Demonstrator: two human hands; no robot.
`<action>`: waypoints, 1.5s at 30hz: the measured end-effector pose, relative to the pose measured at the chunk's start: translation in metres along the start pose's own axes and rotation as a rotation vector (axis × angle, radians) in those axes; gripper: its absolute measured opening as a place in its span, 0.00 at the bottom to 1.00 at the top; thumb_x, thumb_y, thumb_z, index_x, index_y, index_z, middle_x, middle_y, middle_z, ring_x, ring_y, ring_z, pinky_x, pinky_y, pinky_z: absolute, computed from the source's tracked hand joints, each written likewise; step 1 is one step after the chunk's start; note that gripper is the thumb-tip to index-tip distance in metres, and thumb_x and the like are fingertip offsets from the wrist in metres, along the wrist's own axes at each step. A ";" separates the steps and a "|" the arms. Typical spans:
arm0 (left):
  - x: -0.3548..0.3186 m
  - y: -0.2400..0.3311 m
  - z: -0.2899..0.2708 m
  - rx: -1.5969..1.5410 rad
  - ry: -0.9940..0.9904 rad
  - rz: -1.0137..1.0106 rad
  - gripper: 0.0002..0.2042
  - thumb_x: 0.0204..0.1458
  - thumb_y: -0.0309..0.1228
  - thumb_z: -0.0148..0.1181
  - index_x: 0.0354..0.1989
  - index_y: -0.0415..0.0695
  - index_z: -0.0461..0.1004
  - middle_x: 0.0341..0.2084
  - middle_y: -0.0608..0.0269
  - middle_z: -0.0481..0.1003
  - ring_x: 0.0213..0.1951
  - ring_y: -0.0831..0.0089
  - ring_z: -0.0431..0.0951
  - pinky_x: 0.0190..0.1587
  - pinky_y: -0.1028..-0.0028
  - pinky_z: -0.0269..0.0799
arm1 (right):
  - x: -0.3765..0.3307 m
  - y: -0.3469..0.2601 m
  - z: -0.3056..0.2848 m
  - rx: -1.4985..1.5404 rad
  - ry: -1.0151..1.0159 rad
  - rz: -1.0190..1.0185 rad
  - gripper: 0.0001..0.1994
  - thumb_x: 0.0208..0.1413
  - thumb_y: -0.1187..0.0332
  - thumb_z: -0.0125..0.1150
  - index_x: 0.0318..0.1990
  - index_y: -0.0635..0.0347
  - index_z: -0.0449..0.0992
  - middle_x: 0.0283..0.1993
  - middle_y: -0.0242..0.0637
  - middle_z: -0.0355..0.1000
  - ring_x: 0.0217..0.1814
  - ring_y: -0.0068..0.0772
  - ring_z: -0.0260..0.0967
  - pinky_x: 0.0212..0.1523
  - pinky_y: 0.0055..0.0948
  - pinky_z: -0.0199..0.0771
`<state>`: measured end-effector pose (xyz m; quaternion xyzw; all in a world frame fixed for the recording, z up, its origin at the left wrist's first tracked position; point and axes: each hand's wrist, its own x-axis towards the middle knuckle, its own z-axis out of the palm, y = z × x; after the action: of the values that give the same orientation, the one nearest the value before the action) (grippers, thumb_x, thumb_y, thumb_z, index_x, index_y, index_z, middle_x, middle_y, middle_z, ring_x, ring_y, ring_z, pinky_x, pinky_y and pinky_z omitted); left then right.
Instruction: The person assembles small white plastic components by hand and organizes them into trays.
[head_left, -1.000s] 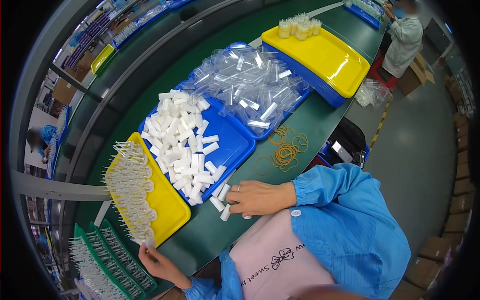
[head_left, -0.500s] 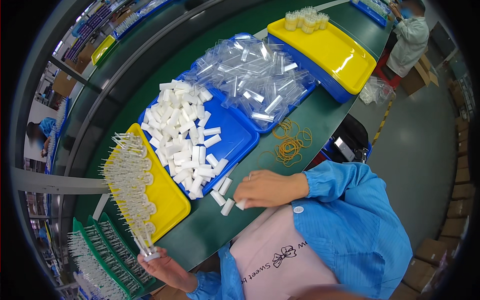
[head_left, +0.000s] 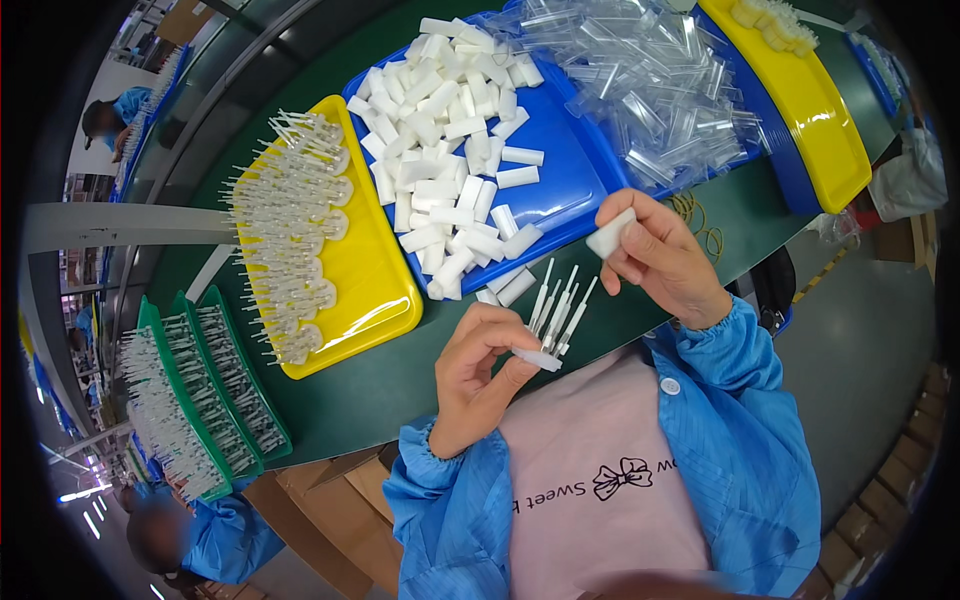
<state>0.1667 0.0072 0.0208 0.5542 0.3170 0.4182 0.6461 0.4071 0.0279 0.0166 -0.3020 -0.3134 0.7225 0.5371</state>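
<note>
My left hand (head_left: 474,385) pinches the round white base of a cluster of thin pins (head_left: 562,312), whose tips point up and away from me. To its right, my right hand (head_left: 668,262) grips a white foam piece (head_left: 610,234) between thumb and fingers, apart from the pins. Beyond both hands, a heap of white foam pieces (head_left: 440,185) fills much of a blue tray (head_left: 565,190), and a few lie on the table by its near edge. On the left, a yellow tray (head_left: 375,290) carries several more clusters of pins (head_left: 290,230) in a row.
Clear plastic sleeves (head_left: 660,100) are piled at the back right, beside a yellow tray (head_left: 815,120) stacked on blue ones. Rubber bands (head_left: 705,225) lie behind my right hand. Green racks of pins (head_left: 190,390) stand far left. Other people sit nearby.
My left hand has lifted the pin cluster off the yellow tray's near end and brought it in front of me. The right hand has picked up a foam piece and raised it; the view has shifted.
</note>
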 end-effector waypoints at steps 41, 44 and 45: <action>-0.006 0.000 -0.036 0.015 0.488 0.159 0.09 0.50 0.22 0.60 0.37 0.40 0.68 0.36 0.60 0.70 0.37 0.74 0.71 0.42 0.75 0.68 | -0.001 0.061 0.006 -1.922 -0.115 -0.503 0.18 0.42 0.77 0.55 0.44 0.58 0.75 0.38 0.34 0.63 0.41 0.35 0.62 0.49 0.38 0.59; -0.008 -0.002 -0.036 0.020 0.523 0.155 0.09 0.50 0.22 0.61 0.37 0.40 0.68 0.36 0.60 0.70 0.38 0.74 0.71 0.41 0.75 0.68 | -0.007 0.057 0.001 -1.894 -0.126 -0.449 0.20 0.42 0.78 0.54 0.48 0.57 0.73 0.40 0.35 0.64 0.43 0.35 0.62 0.50 0.39 0.58; -0.009 -0.002 -0.037 0.020 0.518 0.156 0.09 0.50 0.22 0.61 0.37 0.40 0.68 0.36 0.60 0.70 0.38 0.74 0.71 0.41 0.75 0.68 | -0.010 0.055 0.000 -1.850 -0.131 -0.419 0.22 0.43 0.78 0.54 0.49 0.57 0.72 0.42 0.36 0.64 0.44 0.36 0.62 0.50 0.40 0.58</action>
<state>0.1311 0.0161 0.0113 0.4578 0.4324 0.5913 0.5038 0.3776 0.0063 -0.0251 -0.5041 -0.8386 0.0923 0.1846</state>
